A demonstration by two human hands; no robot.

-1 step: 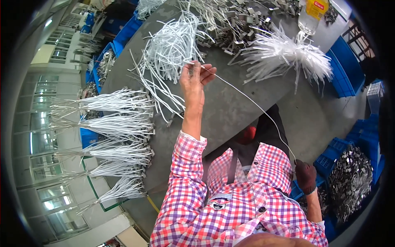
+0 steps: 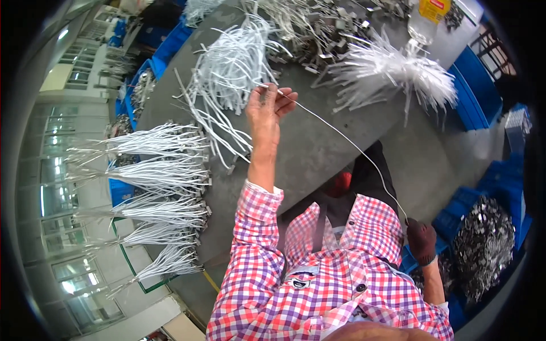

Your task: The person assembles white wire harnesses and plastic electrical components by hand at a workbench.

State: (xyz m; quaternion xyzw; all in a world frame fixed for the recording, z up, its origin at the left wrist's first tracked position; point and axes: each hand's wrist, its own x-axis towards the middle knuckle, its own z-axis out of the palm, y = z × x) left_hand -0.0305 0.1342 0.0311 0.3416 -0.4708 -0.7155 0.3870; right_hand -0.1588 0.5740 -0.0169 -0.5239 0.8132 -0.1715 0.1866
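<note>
My bare left hand (image 2: 267, 111) is raised over the grey table (image 2: 318, 142), thumb and fingertips pinched on a short white sleeve and the thin white wire (image 2: 362, 152) that comes out of it. From there the wire bows down to the right, to my right hand (image 2: 421, 243), which wears a dark glove and is closed on its other end, low at my side. Just beyond my left hand is a pile of white sleeves (image 2: 230, 71). Several longer white tubed wires (image 2: 219, 135) lie beside that hand's wrist.
Bundles of white wires with metal ends (image 2: 162, 170) line the table's left edge. Metal pieces (image 2: 327, 37) heap at the back, near a fanned bundle of clear strips (image 2: 387, 74) and a bottle (image 2: 422, 28). At right stand blue crates (image 2: 475, 94), with metal parts (image 2: 483, 250) lower down.
The whole view has shifted very slightly. Both hands keep their hold on the wire, with no visible change in the things.
</note>
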